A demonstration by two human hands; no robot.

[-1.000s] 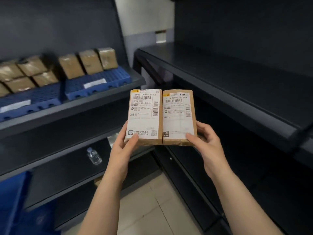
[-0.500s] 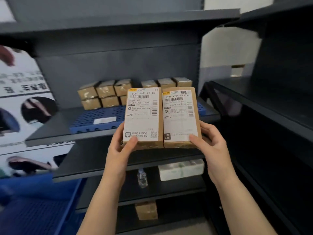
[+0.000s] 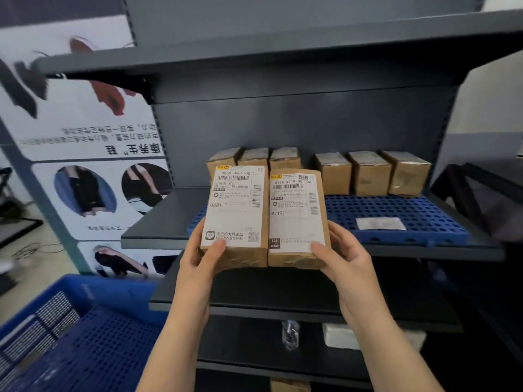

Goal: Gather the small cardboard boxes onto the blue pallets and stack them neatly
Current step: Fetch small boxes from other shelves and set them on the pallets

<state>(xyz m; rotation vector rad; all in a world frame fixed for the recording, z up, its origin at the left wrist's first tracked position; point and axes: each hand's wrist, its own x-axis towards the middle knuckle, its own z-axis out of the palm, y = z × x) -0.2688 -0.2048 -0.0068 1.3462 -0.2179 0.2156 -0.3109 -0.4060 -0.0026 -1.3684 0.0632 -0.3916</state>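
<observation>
- Dark grey shelving unit [image 3: 297, 128] filled most of what we saw; we faced it head-on, several shelves stacked.
- White poster board [image 3: 85, 171] with printed text and round photos leaned at the left of the unit.
- Blue perforated crate [image 3: 85, 343] sat at lower left, in front of us.
- Right blue pallet [image 3: 396, 219] lay on the middle shelf [image 3: 158, 222], a white label on its top; three boxes on the right pallet [image 3: 370, 172] stood in a row along its back edge, touching one another.
- Left blue pallet [image 3: 195, 222] was mostly hidden behind what we held; a row of three boxes behind [image 3: 254, 157] showed above our load, tops only. We couldn't tell how many layers were under them.
- We held two cardboard boxes side by side, touching, labels up, in the air in front of the middle shelf and over the left pallet's front edge, not set down.
- Left box [image 3: 235, 213]: label marked Q681. Our left hand [image 3: 201, 258] gripped its near left corner, thumb on top, fingers underneath.
- Right box [image 3: 297, 216]: label marked M719. Our right hand [image 3: 345, 258] gripped its near right corner, thumb on top, fingers wrapped under.
- Lower shelf: clear water bottle [image 3: 290, 333] and a white package [image 3: 339, 336] beside it, apart.
</observation>
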